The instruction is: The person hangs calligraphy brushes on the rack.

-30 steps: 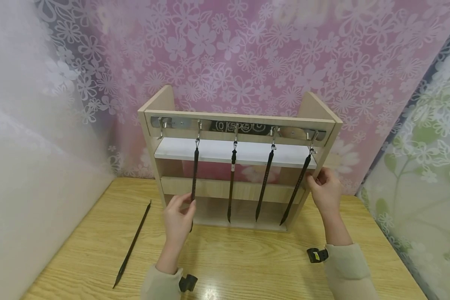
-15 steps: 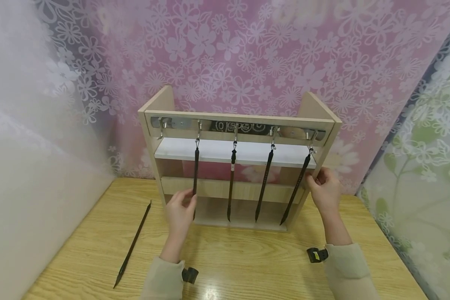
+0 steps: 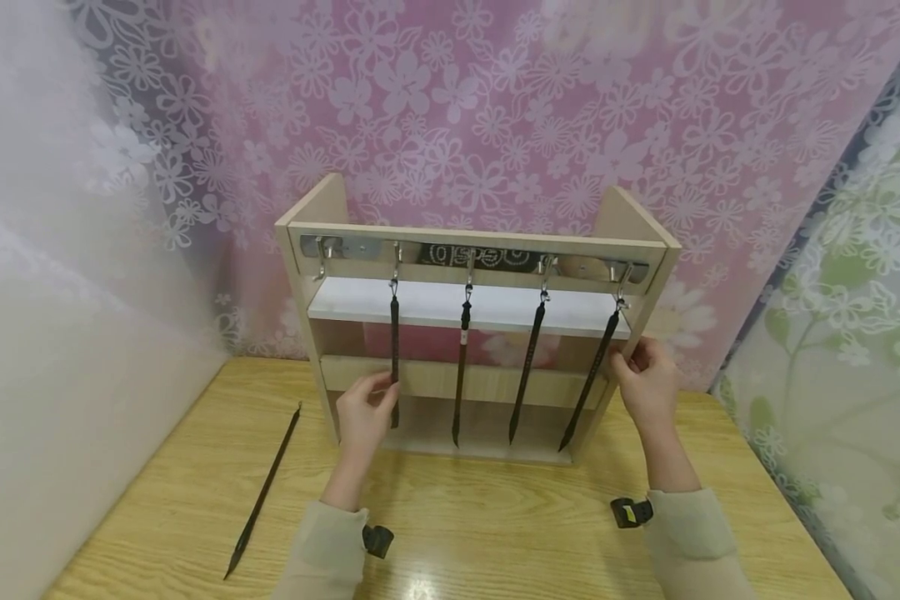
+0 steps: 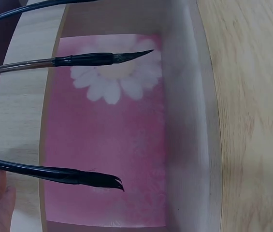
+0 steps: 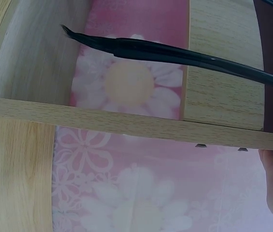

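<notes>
In the head view my left hand (image 3: 363, 412) pinches the lower part of a dark calligraphy brush (image 3: 394, 333), which hangs by its loop from the second hook from the left. Its bristle tip (image 4: 102, 180) points down past the fingers in the left wrist view. My right hand (image 3: 651, 387) grips the right side panel (image 5: 126, 122) of a pale wooden rack (image 3: 480, 237); part of that hand is cut off in the right wrist view. Beside it hangs the rightmost brush (image 3: 591, 379), bristles down. Two more brushes, a banded one (image 3: 461, 367) and a plain one (image 3: 528, 371), hang between.
A metal hook strip (image 3: 363, 248) with several hooks runs across the rack's top front, above a white shelf (image 3: 352, 298). Another brush (image 3: 266, 487) lies on the wooden table (image 3: 465, 533) to the left. Flowered walls close in the back and right.
My left hand has shifted slightly up and to the right, holding the brush. The brush's lower end has swung back towards the rack and hangs straighter. My right hand keeps its grip.
</notes>
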Motion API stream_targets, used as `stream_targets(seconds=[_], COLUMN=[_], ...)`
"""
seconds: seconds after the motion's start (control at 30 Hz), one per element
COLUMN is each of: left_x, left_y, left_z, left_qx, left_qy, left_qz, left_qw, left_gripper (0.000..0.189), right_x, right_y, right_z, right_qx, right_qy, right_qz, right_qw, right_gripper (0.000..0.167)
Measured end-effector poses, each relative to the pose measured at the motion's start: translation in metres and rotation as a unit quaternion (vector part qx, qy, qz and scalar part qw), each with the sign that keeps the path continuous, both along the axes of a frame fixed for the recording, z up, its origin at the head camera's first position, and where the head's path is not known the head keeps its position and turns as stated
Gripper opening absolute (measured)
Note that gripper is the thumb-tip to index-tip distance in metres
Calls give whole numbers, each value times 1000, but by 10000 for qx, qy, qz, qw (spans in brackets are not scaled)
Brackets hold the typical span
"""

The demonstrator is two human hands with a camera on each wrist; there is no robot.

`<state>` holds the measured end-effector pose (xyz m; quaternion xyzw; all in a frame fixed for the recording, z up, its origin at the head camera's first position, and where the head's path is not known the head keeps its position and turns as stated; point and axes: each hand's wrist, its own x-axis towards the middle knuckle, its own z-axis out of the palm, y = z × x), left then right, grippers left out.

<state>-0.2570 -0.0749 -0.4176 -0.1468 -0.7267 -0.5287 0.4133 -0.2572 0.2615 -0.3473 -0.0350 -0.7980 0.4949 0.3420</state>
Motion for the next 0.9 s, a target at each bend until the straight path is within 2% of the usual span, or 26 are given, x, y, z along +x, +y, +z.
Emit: stream_targets(seconds=[0.6,0.67,0.9], left_x=[3,6,28], left_y=[-2,-1,6], left_z=[2,6,32], left_qx=[20,-6,-108], left_qy=[-128,-129,-64], left_qz=[-23,-18,-126], left_qw=[9999,9999,9998], left_gripper=[14,14,13], right_x=[-2,-2,-2], right_y=[0,0,0], right_z=[-3,-3,-2], right_qx=[85,116,24], right_qy=[242,245,197], right_qz=[-38,-50,-44], right_qw=[9997,9996,9998], right_gripper=[22,22,23])
